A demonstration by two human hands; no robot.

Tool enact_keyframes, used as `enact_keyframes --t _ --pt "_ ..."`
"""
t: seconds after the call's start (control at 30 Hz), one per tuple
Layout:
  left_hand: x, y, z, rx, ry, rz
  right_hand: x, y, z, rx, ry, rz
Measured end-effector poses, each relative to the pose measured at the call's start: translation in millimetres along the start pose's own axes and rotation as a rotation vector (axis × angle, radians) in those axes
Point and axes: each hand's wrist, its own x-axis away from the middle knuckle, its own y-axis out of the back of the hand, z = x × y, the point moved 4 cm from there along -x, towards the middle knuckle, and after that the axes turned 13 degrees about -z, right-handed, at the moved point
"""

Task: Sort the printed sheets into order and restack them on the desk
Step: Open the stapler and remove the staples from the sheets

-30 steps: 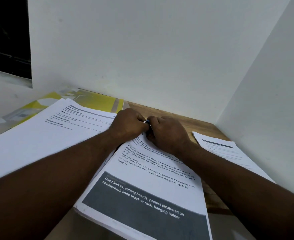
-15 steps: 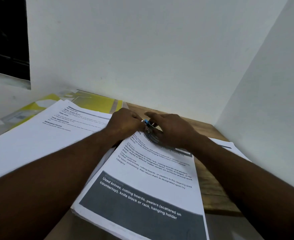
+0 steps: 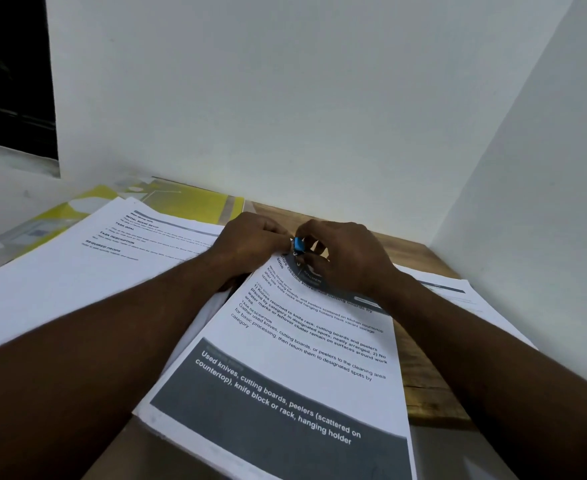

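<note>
Covering wooden desk (image 3: 416,382): printed sheets (image 3: 285,375); white walls (image 3: 285,98).

Middle stack (image 3: 285,358) lay on table (image 3: 423,386), binder clip (image 3: 298,244) at its far edge; second stack (image 3: 77,271) left, atop folder (image 3: 195,204); loose sheets (image 3: 458,299) right.

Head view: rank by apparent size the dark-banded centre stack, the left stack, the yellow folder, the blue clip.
1. Centre stack and left stack: too alike to rank; arms cover both, and the centre one lies nearer.
2. Yellow folder, mostly hidden.
3. Blue clip.
</note>
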Motion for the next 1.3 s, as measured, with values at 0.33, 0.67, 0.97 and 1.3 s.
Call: enact_keyframes --t 0.33,0.67,0.97,1.3 --pt "0 -2 -1 -0.066 -0.083 -0.009 0 2 13 0.036 0.073 -0.062" --pt "6 0 -7 -0.103 -0.135 -0.021 -1 2 13 0.024 0.065 -0.108" --pt "8 -1 -10 -0.15 -0.175 -0.046 1 0 18 -0.021 0.062 -0.107" --pt "9 -1 -9 -0.156 -0.163 -0.054 1 0 21 -0.014 0.071 -0.118"
